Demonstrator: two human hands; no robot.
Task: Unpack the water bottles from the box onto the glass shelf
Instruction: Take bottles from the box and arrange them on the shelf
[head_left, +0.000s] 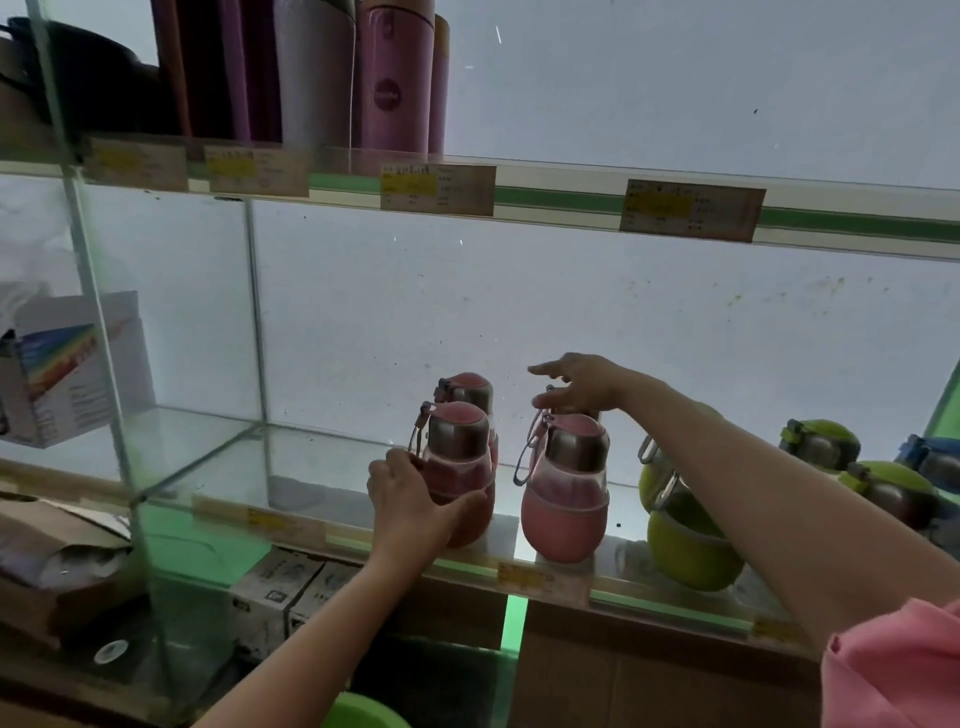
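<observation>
Pink round-bellied water bottles with metal collars stand on the glass shelf. My left hand grips the lower body of the front-left pink bottle, which rests at the shelf's front edge. Another pink bottle stands right behind it. To the right stands a third pink bottle. My right hand hovers over that bottle's cap with fingers stretched leftward, holding nothing; a bottle behind it is mostly hidden. A green bottle sits partly behind my right forearm.
More green bottles and a blue one stand at the far right. Tall pink and purple flasks fill the upper shelf. A glass divider bounds the bay on the left. Cardboard boxes lie below the shelf.
</observation>
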